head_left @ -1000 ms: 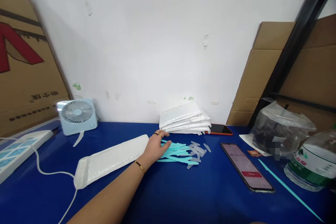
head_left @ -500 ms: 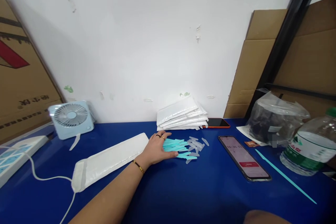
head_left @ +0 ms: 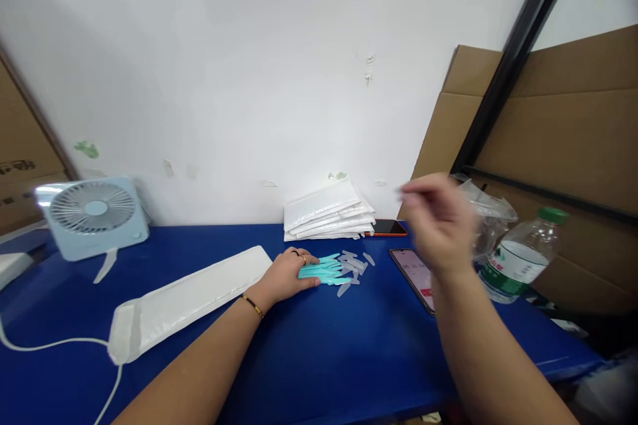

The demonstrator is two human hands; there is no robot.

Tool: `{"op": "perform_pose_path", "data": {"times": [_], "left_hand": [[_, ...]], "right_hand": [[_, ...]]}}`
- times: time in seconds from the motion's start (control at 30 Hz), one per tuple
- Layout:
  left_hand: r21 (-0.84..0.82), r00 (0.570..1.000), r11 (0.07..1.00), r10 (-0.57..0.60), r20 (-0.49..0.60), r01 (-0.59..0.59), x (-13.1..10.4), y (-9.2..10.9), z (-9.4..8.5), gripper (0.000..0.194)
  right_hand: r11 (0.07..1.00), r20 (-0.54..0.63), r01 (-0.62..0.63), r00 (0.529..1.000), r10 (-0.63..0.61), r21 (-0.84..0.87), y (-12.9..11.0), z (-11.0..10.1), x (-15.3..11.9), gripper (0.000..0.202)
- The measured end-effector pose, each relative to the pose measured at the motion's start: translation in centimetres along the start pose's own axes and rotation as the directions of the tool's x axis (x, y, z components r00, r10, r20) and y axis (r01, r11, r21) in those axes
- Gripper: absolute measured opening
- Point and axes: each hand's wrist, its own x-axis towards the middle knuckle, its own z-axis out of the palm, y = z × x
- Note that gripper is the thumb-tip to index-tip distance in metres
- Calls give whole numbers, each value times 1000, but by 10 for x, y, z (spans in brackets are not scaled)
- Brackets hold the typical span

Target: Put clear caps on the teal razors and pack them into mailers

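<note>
My left hand (head_left: 288,277) rests on the blue table, thumb and fingers closed around a fanned bundle of teal eyebrow razors (head_left: 323,270). Their free ends point right, where several clear plastic caps (head_left: 356,264) lie loose against them. Raised above the table on the right, my right hand (head_left: 441,222) is smeared by motion. Its thumb and index finger appear pinched together; a small blurred tip shows there, too unclear to name. A long white padded envelope (head_left: 189,302) lies flat to the left of my left hand.
White padded envelopes (head_left: 323,212) are stacked by the wall, an orange-edged phone (head_left: 389,228) beside them. My right forearm partly covers a phone with a timer (head_left: 411,272). Further right stands a water bottle (head_left: 521,255) near a plastic bag (head_left: 491,212). A light-blue fan (head_left: 94,216) stands left.
My right hand has come up from the bottom right edge into view. My left hand stays on the razors, now drawn into a neater bundle. The view has turned slightly right.
</note>
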Motion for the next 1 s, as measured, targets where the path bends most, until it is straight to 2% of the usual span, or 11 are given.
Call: {"op": "perform_pose_path", "data": {"times": [0.03,0.07,0.13,0.27,0.4,0.57,0.67,0.73,0.83,0.9,1.0], "left_hand": [[-25,1000,1000,-1,-4,1,0,0,0,41],[-51,1000,999,3,-2,-3,0,0,-1,39],[-102,1000,995,21,18,-19,0,1,-3,34],[-174,994,983,75,82,-59,0,8,-5,25],[-229,993,973,-11,116,38,2,10,-2,23],[-314,979,932,-142,143,181,3,4,3,24],[-239,981,953,-162,108,184,5,2,2,19],[-196,986,966,-166,21,167,6,2,0,19],[-228,972,957,-209,-106,181,8,0,-1,21],[-323,959,922,-261,-108,215,10,-3,-1,23],[-444,943,858,-324,-75,259,11,-6,0,27]], "right_hand": [[1000,128,-30,991,31,-9,10,11,-2,18],[997,266,-69,961,74,-29,23,23,-6,16],[986,488,-141,856,169,-93,52,47,-20,16],[957,637,-189,715,287,-219,96,74,-52,16],[942,688,-188,646,331,-277,106,80,-65,13],[927,702,-212,607,373,-309,105,82,-67,7],[937,688,-169,641,341,-307,104,81,-65,7],[942,652,-172,685,324,-287,101,79,-63,9],[939,608,-299,717,340,-172,94,77,-59,11],[904,616,-426,705,350,-26,90,77,-59,12],[778,648,-603,666,368,178,87,79,-61,16]]}}
